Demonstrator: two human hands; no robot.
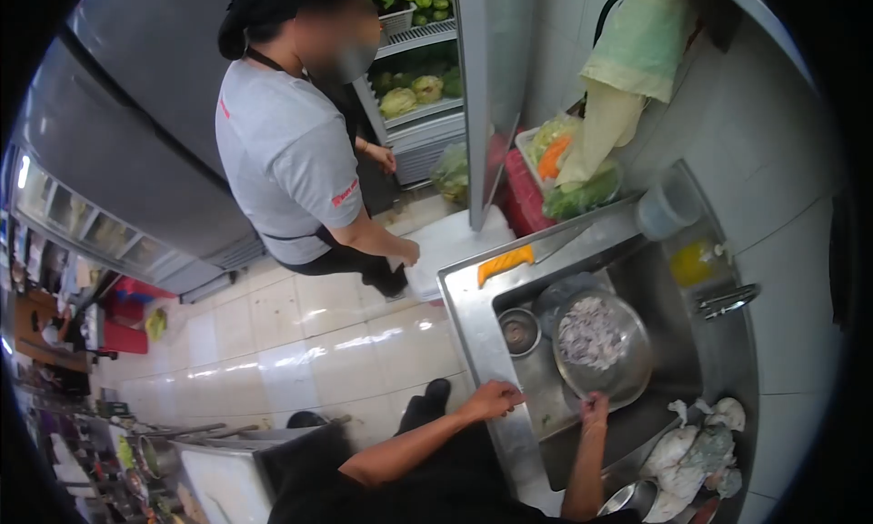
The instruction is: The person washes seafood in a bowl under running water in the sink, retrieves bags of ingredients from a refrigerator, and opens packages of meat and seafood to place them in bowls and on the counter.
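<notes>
Okay, from my end this looks partway along: the pale chopped pieces [593, 331] are already in the metal bowl [629, 374], which is in or just over the sink [473, 313]. Right hand [595, 409] has the bowl's rim pinched. Left hand [496, 399] is loosely curled by the sink's edge, can't tell if it's gripping anything. What's left, I honestly can't see.

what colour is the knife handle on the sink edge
The knife handle is orange-yellow, best seen in the head view.
</notes>
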